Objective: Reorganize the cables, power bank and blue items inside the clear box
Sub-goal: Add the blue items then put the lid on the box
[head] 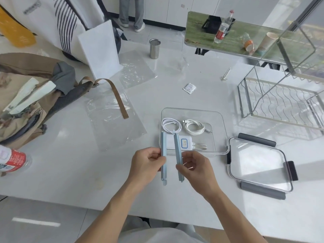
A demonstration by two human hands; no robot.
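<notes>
One blue strip is being gripped by the left hand and a second blue strip is being pinched by the right hand, both held over the near edge of the clear box. Two coiled white cables and the power bank are being kept inside it.

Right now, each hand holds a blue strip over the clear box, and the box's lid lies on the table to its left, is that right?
Not quite: the head view shows the lid lying to the right of the clear box. The left hand and right hand each hold a blue strip, as you said.
</notes>
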